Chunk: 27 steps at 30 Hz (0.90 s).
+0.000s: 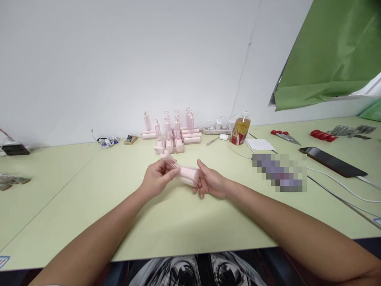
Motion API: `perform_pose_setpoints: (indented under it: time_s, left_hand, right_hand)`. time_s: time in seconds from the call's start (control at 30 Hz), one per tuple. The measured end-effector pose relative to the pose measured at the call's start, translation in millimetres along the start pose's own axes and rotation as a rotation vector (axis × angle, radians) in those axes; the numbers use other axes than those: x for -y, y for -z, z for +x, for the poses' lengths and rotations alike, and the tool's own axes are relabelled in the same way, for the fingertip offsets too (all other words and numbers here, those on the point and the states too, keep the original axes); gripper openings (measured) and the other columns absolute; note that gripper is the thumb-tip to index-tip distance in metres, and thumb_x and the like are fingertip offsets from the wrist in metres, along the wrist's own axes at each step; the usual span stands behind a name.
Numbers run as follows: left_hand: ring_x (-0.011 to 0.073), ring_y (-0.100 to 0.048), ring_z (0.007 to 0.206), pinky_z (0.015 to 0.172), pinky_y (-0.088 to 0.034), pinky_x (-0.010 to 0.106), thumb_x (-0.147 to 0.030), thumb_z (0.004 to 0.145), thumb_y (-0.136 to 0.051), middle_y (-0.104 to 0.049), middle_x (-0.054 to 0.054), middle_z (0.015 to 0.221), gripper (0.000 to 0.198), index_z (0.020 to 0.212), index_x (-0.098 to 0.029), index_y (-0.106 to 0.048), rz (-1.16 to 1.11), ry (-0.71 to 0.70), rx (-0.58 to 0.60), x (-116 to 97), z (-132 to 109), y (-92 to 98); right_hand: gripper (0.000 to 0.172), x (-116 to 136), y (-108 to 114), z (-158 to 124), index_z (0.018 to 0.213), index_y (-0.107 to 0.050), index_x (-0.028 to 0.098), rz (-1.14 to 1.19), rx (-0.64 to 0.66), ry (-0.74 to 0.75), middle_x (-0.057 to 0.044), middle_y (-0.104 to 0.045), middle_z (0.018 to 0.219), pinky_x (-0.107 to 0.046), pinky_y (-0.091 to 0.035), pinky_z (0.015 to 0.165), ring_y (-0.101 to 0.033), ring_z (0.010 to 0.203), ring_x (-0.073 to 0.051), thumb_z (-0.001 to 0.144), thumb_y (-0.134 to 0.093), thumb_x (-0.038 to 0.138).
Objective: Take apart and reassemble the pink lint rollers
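Note:
A pale pink lint roller is held between my hands above the table, its slim handle tilted up to the left and the thick cylinder pointing right. My left hand is closed round the handle, thumb on top near the joint. At the cylinder's right end, my right hand cups it, with the thumb raised behind and the fingers curled beneath. Beyond them, several similar pink rollers stand in a group near the wall, cylinders lying down and handles upright.
A bottle of amber liquid stands by a power strip. To the right lie a phone, white cables, red-handled tools and a blurred-out patch. Coiled cables and a small wooden block lie back left.

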<state>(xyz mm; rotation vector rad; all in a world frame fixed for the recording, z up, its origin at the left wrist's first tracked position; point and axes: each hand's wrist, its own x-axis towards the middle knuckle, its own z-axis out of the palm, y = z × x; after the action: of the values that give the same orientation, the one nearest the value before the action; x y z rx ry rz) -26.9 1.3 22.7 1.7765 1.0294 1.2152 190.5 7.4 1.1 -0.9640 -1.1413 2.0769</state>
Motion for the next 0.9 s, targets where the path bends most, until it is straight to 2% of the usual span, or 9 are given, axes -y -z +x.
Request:
perform_pose_setpoints:
  time_s: [0.13,0.23,0.33,0.47,0.57,0.73,0.9]
  left_hand:
    - [0.0102,-0.047,0.054,0.052,-0.037,0.023,-0.039,0.071,-0.072,-0.053,-0.003,0.058,0.026,0.079,-0.015,-0.068,0.171,0.073,-0.125,-13.8,11.1,19.6]
    - [0.0117,-0.049,0.053,0.050,-0.036,0.024,-0.040,0.066,-0.073,-0.058,-0.001,0.061,0.028,0.079,-0.016,-0.071,0.344,0.227,-0.201,-26.6,28.9,49.3]
    - [0.0130,-0.050,0.055,0.050,-0.036,0.024,-0.037,0.061,-0.074,-0.064,0.001,0.066,0.025,0.075,-0.016,-0.073,0.537,0.312,-0.297,-27.3,53.5,84.3]
    - [0.0137,-0.052,0.057,0.050,-0.036,0.025,-0.033,0.060,-0.074,-0.066,0.002,0.071,0.026,0.079,-0.016,-0.073,0.591,0.402,-0.375,-1.3,96.8,122.4]
    - [0.0138,-0.052,0.057,0.051,-0.037,0.026,-0.027,0.061,-0.073,-0.066,0.003,0.073,0.022,0.080,-0.016,-0.072,0.688,0.434,-0.422,28.5,134.0,136.4]
    - [0.0184,-0.058,0.064,0.057,-0.041,0.029,-0.018,0.060,-0.073,-0.065,0.005,0.070,0.017,0.076,-0.014,-0.068,0.725,0.446,-0.420,68.9,189.1,138.6]
    - [0.0261,-0.063,0.081,0.068,-0.044,0.033,-0.015,0.061,-0.073,-0.068,0.012,0.085,0.022,0.082,-0.013,-0.067,0.739,0.438,-0.435,94.7,216.6,136.7]
  right_hand:
    - [0.056,-5.2,-3.9,-0.8,0.104,-0.057,0.015,-0.089,-0.083,0.001,-0.009,-0.064,0.095,-0.022,-0.047,0.035,-0.061,0.055,-0.013,0.095,-0.030,0.063]
    - [0.045,-4.3,-3.1,-2.2,0.108,-0.056,0.015,-0.126,-0.173,0.011,-0.012,-0.062,0.109,-0.024,-0.050,0.038,-0.061,0.056,-0.011,0.096,-0.037,0.055]
    - [0.040,-4.1,-2.3,-3.3,0.109,-0.056,0.015,-0.159,-0.172,0.013,-0.012,-0.062,0.109,-0.024,-0.050,0.039,-0.060,0.057,-0.011,0.097,-0.041,0.049]
    - [0.037,-6.2,-2.9,-4.4,0.109,-0.058,0.015,-0.204,-0.159,0.029,-0.012,-0.063,0.105,-0.022,-0.050,0.039,-0.059,0.059,-0.011,0.096,-0.044,0.047]
    - [0.036,-7.9,-3.8,-5.5,0.109,-0.059,0.015,-0.219,-0.155,0.039,-0.012,-0.063,0.105,-0.023,-0.051,0.040,-0.059,0.061,-0.012,0.095,-0.046,0.046]
    - [0.034,-10.0,-5.0,-6.7,0.107,-0.060,0.016,-0.226,-0.148,0.038,-0.011,-0.062,0.105,-0.022,-0.052,0.041,-0.058,0.060,-0.011,0.094,-0.049,0.046]
    - [0.035,-12.0,-4.3,-7.4,0.108,-0.060,0.017,-0.231,-0.152,0.027,-0.011,-0.061,0.105,-0.022,-0.053,0.042,-0.060,0.061,-0.011,0.095,-0.048,0.047]
